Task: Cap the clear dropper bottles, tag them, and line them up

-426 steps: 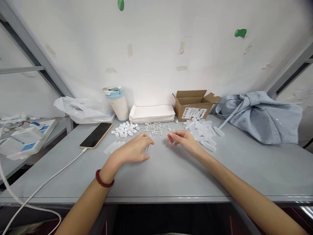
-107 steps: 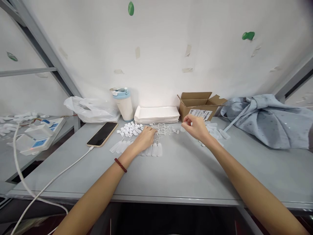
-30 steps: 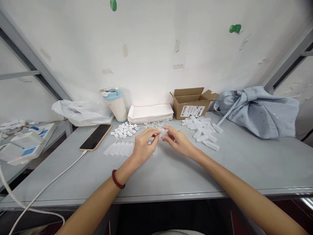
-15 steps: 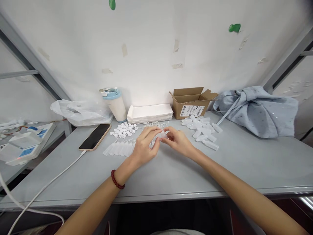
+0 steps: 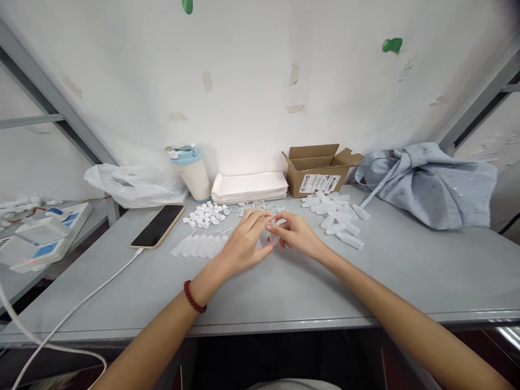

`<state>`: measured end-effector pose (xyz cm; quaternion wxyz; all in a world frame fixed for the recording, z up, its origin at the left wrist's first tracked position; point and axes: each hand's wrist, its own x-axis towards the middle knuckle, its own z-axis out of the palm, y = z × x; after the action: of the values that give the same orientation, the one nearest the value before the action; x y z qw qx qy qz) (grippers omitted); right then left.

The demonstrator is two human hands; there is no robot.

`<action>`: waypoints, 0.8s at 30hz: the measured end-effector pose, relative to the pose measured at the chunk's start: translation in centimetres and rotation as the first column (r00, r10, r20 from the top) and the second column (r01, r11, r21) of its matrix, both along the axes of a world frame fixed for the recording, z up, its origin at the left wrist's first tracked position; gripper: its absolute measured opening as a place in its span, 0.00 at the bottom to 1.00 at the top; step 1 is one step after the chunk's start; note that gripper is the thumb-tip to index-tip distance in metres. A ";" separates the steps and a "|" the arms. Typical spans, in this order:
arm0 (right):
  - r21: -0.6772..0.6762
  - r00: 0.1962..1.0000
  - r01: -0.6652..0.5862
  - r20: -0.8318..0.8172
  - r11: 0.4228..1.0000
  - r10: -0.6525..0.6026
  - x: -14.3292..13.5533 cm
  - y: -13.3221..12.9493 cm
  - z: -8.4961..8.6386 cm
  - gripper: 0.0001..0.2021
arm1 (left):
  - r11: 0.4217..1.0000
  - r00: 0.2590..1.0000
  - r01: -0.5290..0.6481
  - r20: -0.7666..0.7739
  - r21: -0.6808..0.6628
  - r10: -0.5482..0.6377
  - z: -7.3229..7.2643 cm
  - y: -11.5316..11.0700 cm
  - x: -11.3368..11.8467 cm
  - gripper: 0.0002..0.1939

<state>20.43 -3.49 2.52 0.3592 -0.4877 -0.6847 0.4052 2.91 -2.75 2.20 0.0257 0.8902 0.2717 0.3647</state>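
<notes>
My right hand (image 5: 296,234) pinches a small frosted plastic piece (image 5: 273,237) between thumb and fingers at the middle of the table. My left hand (image 5: 247,238) meets it from the other side, its fingertips at the top of the piece and its thumb near the lower end. The fingers partly hide the piece. Left of my hands lies a row of similar frosted pieces with white cords (image 5: 199,245). Behind that row is a heap of small white caps (image 5: 206,215). Thin white loops (image 5: 260,206) lie beyond my fingers, and loose frosted pieces (image 5: 339,216) are scattered to the right.
Along the wall stand a white cup with a blue lid (image 5: 195,176), a stack of white paper (image 5: 249,187) and an open cardboard box (image 5: 317,176). A phone (image 5: 158,227) on a charging cable and a plastic bag (image 5: 134,187) are left; blue cloth (image 5: 430,187) is right.
My fingers have shifted around the frosted piece, which now points downward between them. My left thumb has moved lower and away from the fingers. The table's other things stay put.
</notes>
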 end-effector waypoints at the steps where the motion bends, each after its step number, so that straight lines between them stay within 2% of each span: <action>1: -0.004 1.000 -0.012 0.023 1.000 0.012 0.1 0.1 0.1 0.14 | 1.000 1.000 0.001 -0.016 -0.016 -0.001 0.1 0.0 -0.2 0.20; 6: -0.009 0.990 -0.104 0.100 0.995 0.105 0.5 0.6 -0.1 0.13 | 0.987 0.986 0.000 -0.163 -0.163 -0.027 0.9 0.2 -1.1 0.17; 10: 0.009 0.974 -0.131 0.190 0.991 0.127 0.5 0.7 -0.5 0.11 | 0.972 0.968 -0.019 -0.247 -0.234 -0.040 1.1 0.1 -1.4 0.15; 17: 0.065 0.950 -0.134 0.293 0.989 0.109 0.3 0.5 -0.7 0.08 | 0.957 0.950 -0.042 -0.308 -0.288 -0.051 0.8 0.2 -1.4 0.13; 24: 0.074 0.933 -0.149 0.342 0.986 0.116 0.3 0.5 -0.9 0.09 | 0.941 0.930 -0.078 -0.363 -0.329 -0.050 1.0 0.1 -1.5 0.13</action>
<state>20.68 -2.96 1.58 0.2325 -0.4840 -0.7864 0.3052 1.41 -2.69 3.20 0.1244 0.9227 0.3368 0.1405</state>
